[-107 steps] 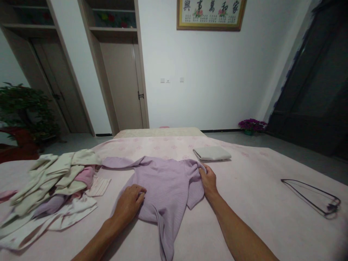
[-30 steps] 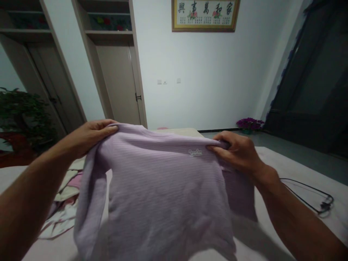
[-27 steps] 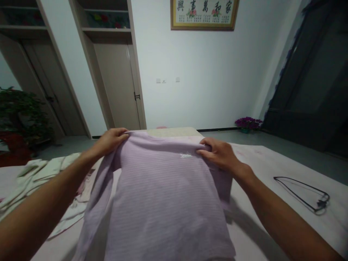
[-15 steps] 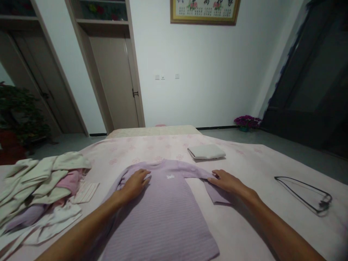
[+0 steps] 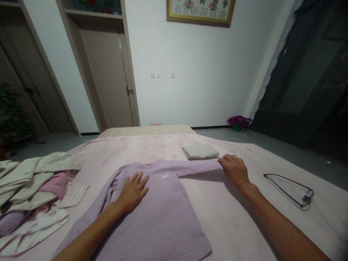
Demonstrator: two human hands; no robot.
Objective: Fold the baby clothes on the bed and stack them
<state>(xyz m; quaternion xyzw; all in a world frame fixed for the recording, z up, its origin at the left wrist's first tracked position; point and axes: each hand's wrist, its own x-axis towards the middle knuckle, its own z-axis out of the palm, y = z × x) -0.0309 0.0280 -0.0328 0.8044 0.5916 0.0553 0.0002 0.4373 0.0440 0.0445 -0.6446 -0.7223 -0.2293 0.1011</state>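
Hands: two, both bare. Left hand (image 5: pixel 132 192): palm down, flat on the chest of the shirt (image 5: pixel 160 214), fingers extended and slightly spread; nothing gripped. Right hand (image 5: pixel 233 169): fingers closed, thumb and fingertips pinching the cuff of the shirt's right-side sleeve (image 5: pixel 199 167). That sleeve is drawn out straight toward the right hand, with a shadow along its lower side; whether the cuff is clear of the sheet (image 5: pixel 233 224) cannot be told.

Shirt: one, lilac, finely ribbed, laid out front up on the sheet, directly before the person, collar at the far end. One small white logo (image 5: pixel 165 176) on the chest. Second sleeve runs down the left side, creased near the shoulder, partly covered by the left forearm; its cuff is hidden. Lower hem partly out of view.

Other items on the sheet: one folded white cloth (image 5: pixel 200 150), just beyond the extended sleeve, contact not determinable; one black frame (image 5: pixel 307 199), well apart to the right; one pile (image 5: pixel 49 177) of clothes at the left, cream, pink, lilac and white pieces overlapping, number not countable.

Room: two doors (image 5: pixel 104 72), one framed picture (image 5: pixel 199 22), three wall plates (image 5: pixel 152 75), one pot of purple flowers (image 5: pixel 239 120), one leafy plant (image 5: pixel 13 112) at the left edge.
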